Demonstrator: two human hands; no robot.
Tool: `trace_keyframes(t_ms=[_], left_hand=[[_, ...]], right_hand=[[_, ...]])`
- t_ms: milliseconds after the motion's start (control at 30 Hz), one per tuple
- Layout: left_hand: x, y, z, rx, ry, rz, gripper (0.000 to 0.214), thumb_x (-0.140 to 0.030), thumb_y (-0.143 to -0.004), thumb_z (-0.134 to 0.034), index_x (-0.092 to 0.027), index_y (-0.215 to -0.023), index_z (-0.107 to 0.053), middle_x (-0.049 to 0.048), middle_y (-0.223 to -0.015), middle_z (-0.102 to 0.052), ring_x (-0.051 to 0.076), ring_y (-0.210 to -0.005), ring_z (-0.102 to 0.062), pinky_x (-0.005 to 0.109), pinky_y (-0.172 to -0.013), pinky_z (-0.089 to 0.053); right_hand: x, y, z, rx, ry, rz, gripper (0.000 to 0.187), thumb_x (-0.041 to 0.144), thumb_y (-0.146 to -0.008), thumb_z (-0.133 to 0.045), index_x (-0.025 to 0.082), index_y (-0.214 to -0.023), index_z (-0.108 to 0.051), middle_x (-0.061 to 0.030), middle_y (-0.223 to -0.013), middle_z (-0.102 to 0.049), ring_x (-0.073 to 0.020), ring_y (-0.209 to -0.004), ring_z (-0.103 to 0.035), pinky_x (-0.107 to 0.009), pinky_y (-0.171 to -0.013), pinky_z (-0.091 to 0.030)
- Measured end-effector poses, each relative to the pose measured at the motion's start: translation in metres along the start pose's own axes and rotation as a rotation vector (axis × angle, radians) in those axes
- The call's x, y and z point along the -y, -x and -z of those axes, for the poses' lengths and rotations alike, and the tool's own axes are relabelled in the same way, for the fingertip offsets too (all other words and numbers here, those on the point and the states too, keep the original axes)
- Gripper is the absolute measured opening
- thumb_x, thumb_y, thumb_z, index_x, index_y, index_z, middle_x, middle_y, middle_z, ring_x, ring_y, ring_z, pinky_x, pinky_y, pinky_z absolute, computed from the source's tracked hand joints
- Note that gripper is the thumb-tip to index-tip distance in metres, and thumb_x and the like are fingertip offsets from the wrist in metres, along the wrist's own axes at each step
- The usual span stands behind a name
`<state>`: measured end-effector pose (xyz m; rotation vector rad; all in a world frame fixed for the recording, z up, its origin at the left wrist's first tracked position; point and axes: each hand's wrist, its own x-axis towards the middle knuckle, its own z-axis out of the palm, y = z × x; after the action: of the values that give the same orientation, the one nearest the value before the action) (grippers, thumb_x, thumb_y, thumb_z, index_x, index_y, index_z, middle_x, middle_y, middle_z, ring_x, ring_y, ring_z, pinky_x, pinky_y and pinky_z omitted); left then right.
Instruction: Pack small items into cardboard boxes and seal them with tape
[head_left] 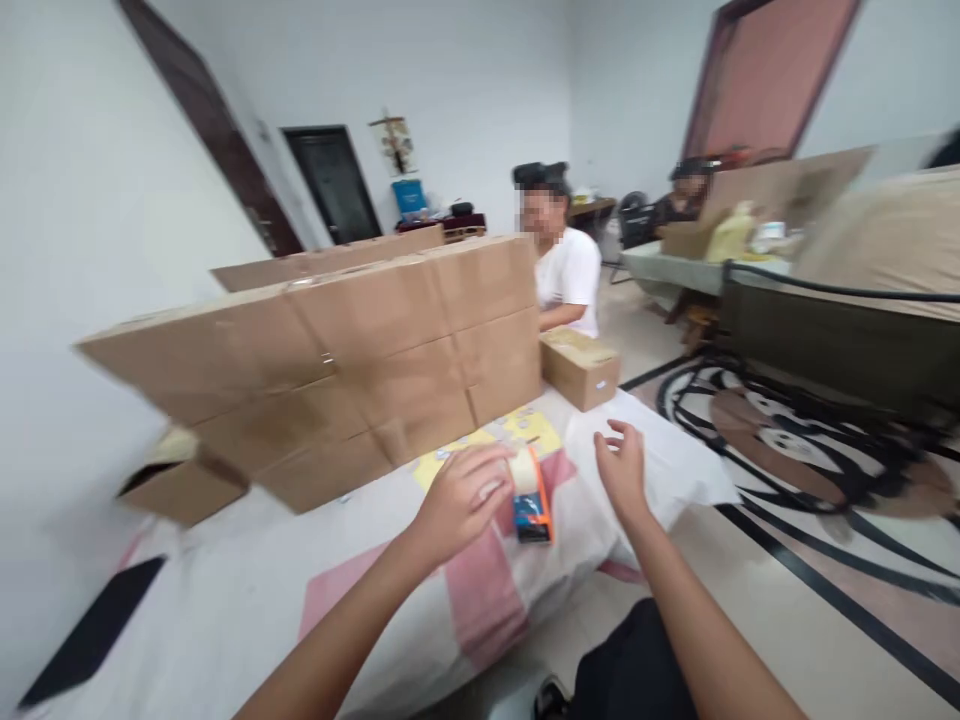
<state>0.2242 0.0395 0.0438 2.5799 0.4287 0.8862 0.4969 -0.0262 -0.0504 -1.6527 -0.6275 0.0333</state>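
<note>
My left hand (466,500) is at the small box (531,505), which is blue and black below, pale on top and orange along one side. The fingers and thumb close on its upper left edge; motion blur softens the exact contact. To the right, my right hand (622,465) is raised over the white table cover with its fingers curved and apart, holding nothing. Just beyond the left hand lies a yellow sheet (491,430) with small pale pieces on it, too blurred to name.
Stacked cardboard boxes (382,360) form a wall across the table (247,600). A single carton (581,368) stands at its right end, and an open carton (184,490) at the left. A dark flat panel (94,630) lies front left. Behind the boxes is a person in white (577,270).
</note>
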Motion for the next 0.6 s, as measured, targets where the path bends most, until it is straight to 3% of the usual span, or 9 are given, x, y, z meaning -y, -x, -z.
trace_keyframes(t_ms=[33,100,200,300,367,433,533,600], left_hand=[[0.008,0.042,0.021,0.007,-0.045,0.056,0.019,-0.028,-0.096,-0.052,-0.028,-0.094,-0.071,0.0053,-0.120,-0.072,0.021,-0.116,-0.064,0.040,-0.101,-0.049],[0.033,0.114,0.061,-0.121,0.000,0.265,0.016,-0.028,-0.091,-0.057,-0.028,-0.084,-0.071,0.0035,-0.104,-0.075,0.021,-0.101,-0.067,0.038,-0.094,-0.050],[0.097,0.187,0.121,-0.573,0.146,0.635,0.021,-0.040,-0.083,-0.065,-0.023,-0.071,-0.069,0.0041,-0.089,-0.073,0.023,-0.092,-0.066,0.037,-0.089,-0.052],[0.178,0.232,0.186,-0.970,0.105,0.858,0.025,-0.044,-0.087,-0.059,-0.021,-0.088,-0.067,0.0053,-0.093,-0.069,0.022,-0.097,-0.063,0.036,-0.091,-0.050],[0.230,0.253,0.226,-1.205,0.090,0.984,0.026,-0.040,-0.090,-0.058,-0.018,-0.103,-0.062,0.0072,-0.106,-0.066,0.021,-0.104,-0.061,0.037,-0.096,-0.048],[0.275,0.269,0.260,-1.380,0.084,1.070,0.034,-0.036,-0.089,-0.064,-0.016,-0.116,-0.057,0.0101,-0.122,-0.060,0.023,-0.116,-0.056,0.042,-0.103,-0.045],[0.329,0.282,0.293,-1.494,0.157,1.088,0.043,-0.037,-0.090,-0.066,-0.017,-0.126,-0.056,0.0113,-0.135,-0.055,0.027,-0.121,-0.055,0.050,-0.103,-0.046],[0.354,0.285,0.302,-1.481,0.248,1.040,0.041,-0.038,-0.092,-0.064,-0.017,-0.127,-0.057,0.0108,-0.132,-0.058,0.025,-0.116,-0.059,0.049,-0.099,-0.051]], right_hand=[[0.014,0.007,-0.007,0.061,-0.018,0.054,0.035,0.042,-0.080,-0.058,0.017,-0.104,-0.059,-0.0150,-0.116,-0.059,-0.0229,-0.083,-0.063,-0.041,-0.074,-0.054],[0.047,0.030,-0.027,0.218,-0.057,0.155,0.029,0.044,-0.083,-0.058,0.019,-0.098,-0.062,-0.0109,-0.105,-0.065,-0.0232,-0.085,-0.064,-0.038,-0.073,-0.053],[0.100,0.093,-0.069,0.475,-0.078,0.336,0.020,0.039,-0.089,-0.057,0.021,-0.090,-0.064,-0.0068,-0.089,-0.069,-0.0226,-0.082,-0.065,-0.037,-0.075,-0.053],[0.142,0.179,-0.132,0.858,-0.111,0.561,0.015,0.031,-0.092,-0.052,0.021,-0.090,-0.064,-0.0067,-0.089,-0.069,-0.0219,-0.083,-0.065,-0.037,-0.077,-0.054],[0.162,0.237,-0.190,1.126,-0.127,0.669,0.016,0.026,-0.093,-0.050,0.021,-0.102,-0.063,-0.0091,-0.102,-0.070,-0.0227,-0.094,-0.066,-0.040,-0.084,-0.054],[0.180,0.286,-0.260,1.306,-0.132,0.704,0.030,0.024,-0.091,-0.053,0.020,-0.121,-0.059,-0.0125,-0.121,-0.066,-0.0245,-0.110,-0.063,-0.045,-0.094,-0.052],[0.212,0.337,-0.377,1.428,-0.150,0.593,0.060,0.023,-0.086,-0.059,0.018,-0.144,-0.042,-0.0179,-0.145,-0.049,-0.0267,-0.125,-0.055,-0.045,-0.098,-0.052],[0.238,0.358,-0.446,1.404,-0.130,0.438,0.075,0.019,-0.082,-0.062,0.013,-0.150,-0.032,-0.0203,-0.153,-0.038,-0.0264,-0.128,-0.052,-0.044,-0.103,-0.049]])
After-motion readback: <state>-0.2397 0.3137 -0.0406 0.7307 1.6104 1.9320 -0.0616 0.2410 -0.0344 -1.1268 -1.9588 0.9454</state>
